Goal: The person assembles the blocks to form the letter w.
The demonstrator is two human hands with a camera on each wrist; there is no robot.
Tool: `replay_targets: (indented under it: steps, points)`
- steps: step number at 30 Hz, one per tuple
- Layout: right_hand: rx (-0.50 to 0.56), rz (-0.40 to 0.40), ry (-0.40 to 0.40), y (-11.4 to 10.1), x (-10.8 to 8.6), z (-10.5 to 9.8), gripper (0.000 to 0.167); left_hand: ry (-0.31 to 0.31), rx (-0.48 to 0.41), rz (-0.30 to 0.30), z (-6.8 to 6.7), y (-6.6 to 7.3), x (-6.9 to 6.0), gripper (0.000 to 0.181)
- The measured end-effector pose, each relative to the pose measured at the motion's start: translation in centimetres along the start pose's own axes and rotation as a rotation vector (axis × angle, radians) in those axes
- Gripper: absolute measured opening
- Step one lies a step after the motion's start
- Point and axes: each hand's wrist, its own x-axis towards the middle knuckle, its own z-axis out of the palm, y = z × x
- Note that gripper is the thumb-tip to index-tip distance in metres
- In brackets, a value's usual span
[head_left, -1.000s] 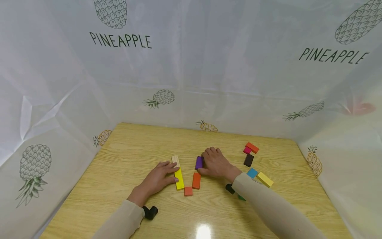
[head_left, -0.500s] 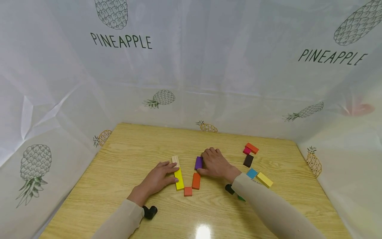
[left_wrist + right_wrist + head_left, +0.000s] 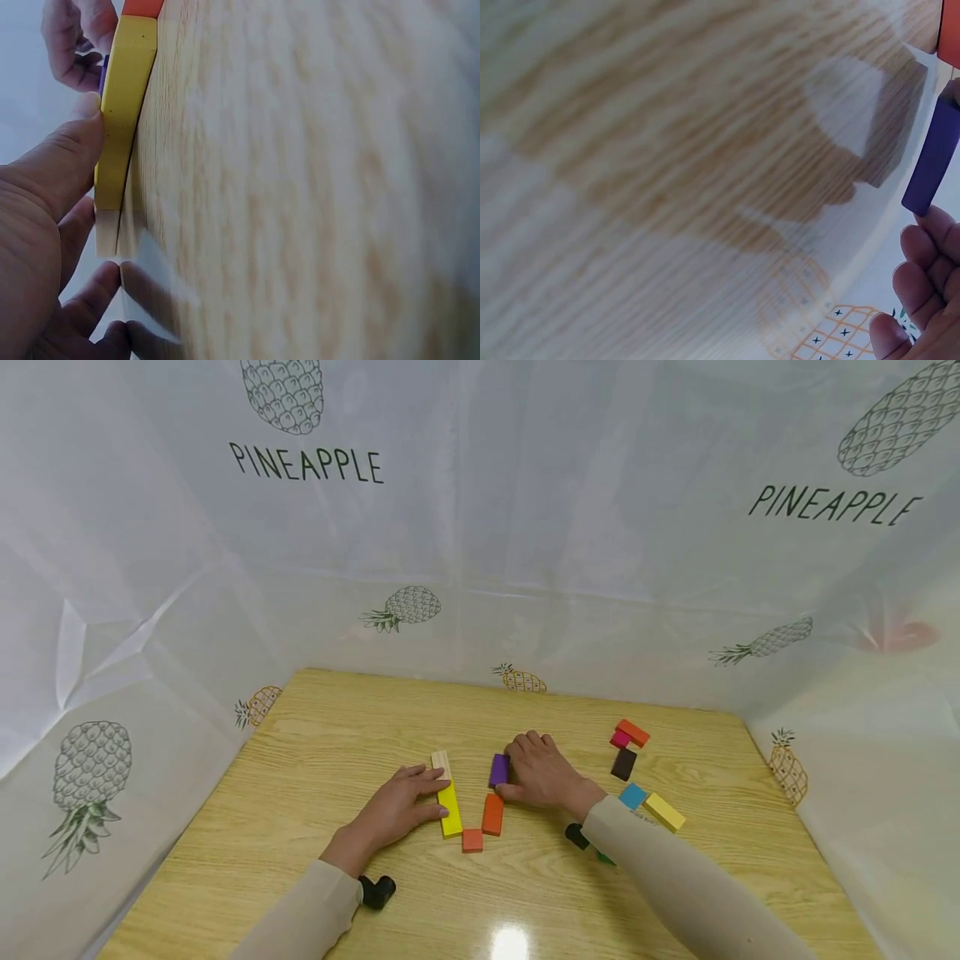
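In the head view my left hand (image 3: pixel 401 803) lies over a long yellow block (image 3: pixel 452 820) and a plain wood block (image 3: pixel 440 762) joined end to end. Its thumb touches the yellow block's top in the left wrist view; the fingers are fairly straight. My right hand (image 3: pixel 543 770) pinches a purple block (image 3: pixel 498 771) by its ends between thumb and finger, as the right wrist view shows (image 3: pixel 934 154). An orange-red block (image 3: pixel 492 814) lies just below the purple one. A small red-orange block (image 3: pixel 472 841) sits between the lower ends of the two rows.
On the wooden table's (image 3: pixel 360 710) right are an orange block (image 3: pixel 633 732), a magenta block (image 3: pixel 620 739), a dark block (image 3: pixel 624 764), a blue block (image 3: pixel 632 796) and a pale yellow block (image 3: pixel 665 812). A green block (image 3: pixel 606 858) is partly hidden by the right sleeve. Pineapple-printed sheets (image 3: pixel 480 527) surround the table.
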Motion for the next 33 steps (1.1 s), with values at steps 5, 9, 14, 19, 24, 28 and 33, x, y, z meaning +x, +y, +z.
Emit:
replay_targets:
  steps: [5, 9, 14, 19, 24, 28, 33]
  points:
    - [0.013, 0.002, -0.001, 0.04, -0.01, 0.09, 0.066, -0.007, -0.002, -0.003, -0.05, 0.02, 0.02, 0.049]
    - [0.031, -0.006, 0.016, 0.04, -0.12, 0.14, 0.064, -0.003, -0.006, -0.002, -0.07, 0.06, 0.0, 0.049]
    - [0.028, -0.015, 0.031, 0.04, -0.24, 0.16, 0.063, 0.002, -0.013, -0.01, -0.12, 0.26, -0.08, 0.049]
    - [0.026, -0.008, 0.014, 0.04, -0.26, 0.07, 0.063, -0.007, -0.015, -0.022, -0.17, 0.35, -0.06, 0.049]
    - [0.032, 0.001, -0.003, 0.03, -0.17, 0.03, 0.065, -0.005, -0.02, -0.028, -0.15, 0.29, -0.01, 0.05]
    - [0.034, 0.003, -0.009, 0.06, -0.14, 0.06, 0.065, 0.002, -0.021, -0.024, -0.1, 0.23, -0.01, 0.05]
    - [0.038, -0.007, 0.003, 0.1, -0.14, 0.12, 0.063, 0.003, -0.017, -0.017, -0.07, 0.18, -0.06, 0.05]
